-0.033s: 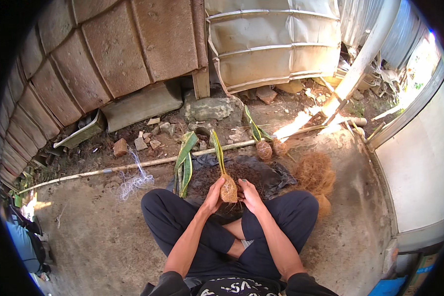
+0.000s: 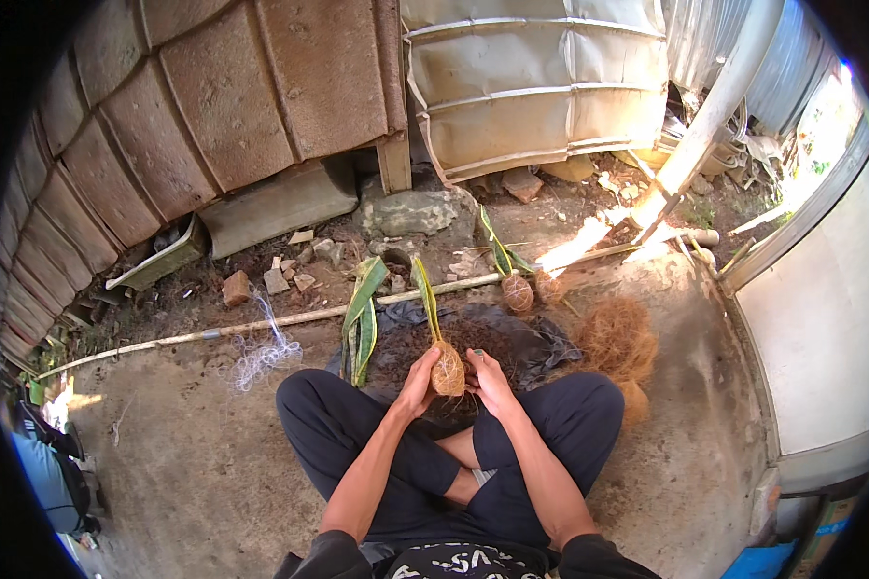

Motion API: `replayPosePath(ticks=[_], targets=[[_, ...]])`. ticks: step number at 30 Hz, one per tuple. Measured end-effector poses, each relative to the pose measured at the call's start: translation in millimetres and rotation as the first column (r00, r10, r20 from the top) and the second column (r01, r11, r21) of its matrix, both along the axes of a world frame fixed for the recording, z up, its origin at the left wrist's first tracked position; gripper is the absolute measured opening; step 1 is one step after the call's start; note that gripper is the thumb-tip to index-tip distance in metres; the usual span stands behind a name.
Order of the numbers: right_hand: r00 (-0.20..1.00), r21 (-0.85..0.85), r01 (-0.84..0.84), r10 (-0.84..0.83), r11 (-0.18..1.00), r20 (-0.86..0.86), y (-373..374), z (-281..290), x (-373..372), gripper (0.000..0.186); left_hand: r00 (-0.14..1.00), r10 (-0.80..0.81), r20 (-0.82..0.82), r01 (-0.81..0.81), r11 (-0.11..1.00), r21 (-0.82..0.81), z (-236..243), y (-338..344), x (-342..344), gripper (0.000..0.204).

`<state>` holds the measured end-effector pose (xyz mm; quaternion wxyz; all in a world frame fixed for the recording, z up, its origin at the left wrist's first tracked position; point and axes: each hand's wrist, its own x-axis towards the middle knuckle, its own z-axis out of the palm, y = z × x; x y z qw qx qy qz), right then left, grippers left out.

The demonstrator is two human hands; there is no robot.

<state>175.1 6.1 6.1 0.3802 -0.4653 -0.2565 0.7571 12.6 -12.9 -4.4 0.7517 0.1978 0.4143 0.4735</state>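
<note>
Seated cross-legged on a concrete floor (image 2: 193, 463), a person cups a fibre-wrapped plant ball (image 2: 448, 369) between the left hand (image 2: 418, 379) and right hand (image 2: 489, 378), both grasping it. Two finished balls (image 2: 518, 290) lie beyond, coconut fibre (image 2: 616, 338) beside.

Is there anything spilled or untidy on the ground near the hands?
Yes. Dark soil lies loose on a black sheet before the crossed legs. Broken bricks are scattered by the wall, and a white string tangle lies left of the knee.
</note>
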Motion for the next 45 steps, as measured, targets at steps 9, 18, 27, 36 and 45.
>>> replayPosePath(ticks=[9, 18, 27, 36, 45], targets=[[0.955, 0.200, -0.087, 0.025, 0.976, 0.294, 11.1, 1.2, -7.7, 0.023, 0.994, -0.006, -0.107, 0.003, 1.000, -0.028, 2.1, 10.1, 1.5, 0.043], [0.868, 0.387, -0.227, 0.005, 0.894, 0.497, 13.0, -32.7, -9.5, 0.031, 0.997, -0.038, -0.069, 0.035, 0.998, -0.046, -3.9, 10.4, -3.9, 0.043], [0.854, 0.446, -0.178, -0.088, 0.877, 0.513, 14.4, -39.8, -8.3, 0.029, 0.984, 0.006, -0.180, 0.001, 0.999, 0.040, -1.3, 11.4, 1.7, 0.047], [0.840, 0.380, -0.174, -0.065, 0.908, 0.539, 12.4, -33.9, -7.7, 0.035, 0.969, 0.027, -0.247, 0.006, 0.991, 0.130, 0.1, 9.1, 0.1, 0.051], [0.824, 0.407, -0.262, -0.017, 0.875, 0.566, 8.2, -21.4, -7.0, 0.033, 0.432, 0.275, -0.859, 0.315, 0.846, 0.429, 2.4, 2.4, 4.3, 0.067]])
